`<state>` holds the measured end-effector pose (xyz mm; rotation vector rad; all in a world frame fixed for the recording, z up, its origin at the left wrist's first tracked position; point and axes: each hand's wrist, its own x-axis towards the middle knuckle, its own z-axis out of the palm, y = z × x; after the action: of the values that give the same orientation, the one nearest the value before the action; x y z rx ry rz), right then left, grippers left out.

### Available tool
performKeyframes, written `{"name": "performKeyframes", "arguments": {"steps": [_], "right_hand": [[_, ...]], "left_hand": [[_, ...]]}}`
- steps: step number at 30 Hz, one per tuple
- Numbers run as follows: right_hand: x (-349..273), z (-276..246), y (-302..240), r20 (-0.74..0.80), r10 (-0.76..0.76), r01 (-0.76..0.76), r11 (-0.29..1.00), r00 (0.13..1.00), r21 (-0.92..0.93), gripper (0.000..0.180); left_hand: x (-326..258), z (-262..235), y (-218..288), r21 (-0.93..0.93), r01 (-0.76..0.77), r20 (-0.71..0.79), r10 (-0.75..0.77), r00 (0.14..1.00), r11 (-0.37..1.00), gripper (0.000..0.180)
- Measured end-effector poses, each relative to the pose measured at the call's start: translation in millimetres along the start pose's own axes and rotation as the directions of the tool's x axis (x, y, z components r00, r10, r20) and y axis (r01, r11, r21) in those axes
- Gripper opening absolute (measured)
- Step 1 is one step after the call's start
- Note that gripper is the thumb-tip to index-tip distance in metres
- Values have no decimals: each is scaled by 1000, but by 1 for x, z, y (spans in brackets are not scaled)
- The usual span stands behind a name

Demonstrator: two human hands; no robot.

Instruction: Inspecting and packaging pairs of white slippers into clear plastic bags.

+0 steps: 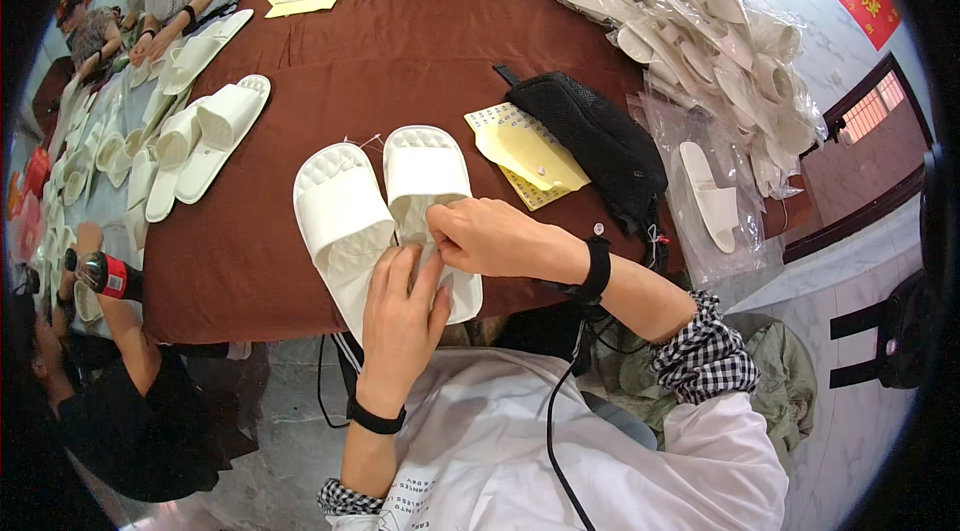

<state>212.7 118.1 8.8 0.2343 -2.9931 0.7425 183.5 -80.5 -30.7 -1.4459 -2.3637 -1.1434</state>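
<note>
A pair of white slippers (347, 216) lies side by side in front of me on the table, with a thin clear loop joining them at the toe ends. My left hand (400, 306) rests on the inner edges near the heels, fingers stretched out and thumb apart. Closed in a pinch, my right hand (485, 234) presses over the footbed of the right slipper, just below its strap. Whatever its fingertips hold is hidden beneath the hand. Right of the slippers lie yellow sticker sheets (525, 153), partly under a black pouch (592, 141).
Bagged white slippers (690, 41) are heaped at the far right, and a single slipper (710, 196) lies nearer in clear plastic. More pairs (215, 136) line the left side, where other people work. A brown cloth (390, 51) covers the table. A black cable (553, 431) hangs across my lap.
</note>
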Motion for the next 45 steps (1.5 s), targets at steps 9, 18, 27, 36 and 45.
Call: {"name": "performKeyframes", "arguments": {"steps": [9, 18, 27, 36, 45], "right_hand": [[-3, 12, 5, -103, 33, -24, 996, 994, 86, 16], [-12, 25, -1, -242, 108, -110, 994, 964, 3, 15], [-20, 28, -10, -278, 205, -171, 975, 938, 141, 15], [-17, 47, -12, -435, 271, -276, 960, 859, 53, 12], [-30, 62, -22, -590, 216, -183, 976, 778, 117, 8]], "left_hand": [[0, 2, -1, 8, -16, -19, 16, 1000, 1000, 38], [-1, 4, -2, 24, -29, -53, 30, 998, 999, 34], [-1, 5, -1, 32, -22, -47, 24, 999, 999, 35], [0, 5, -1, 57, -18, -21, 19, 1000, 998, 36], [-2, 6, -2, 77, -32, -11, 33, 999, 996, 42]]}}
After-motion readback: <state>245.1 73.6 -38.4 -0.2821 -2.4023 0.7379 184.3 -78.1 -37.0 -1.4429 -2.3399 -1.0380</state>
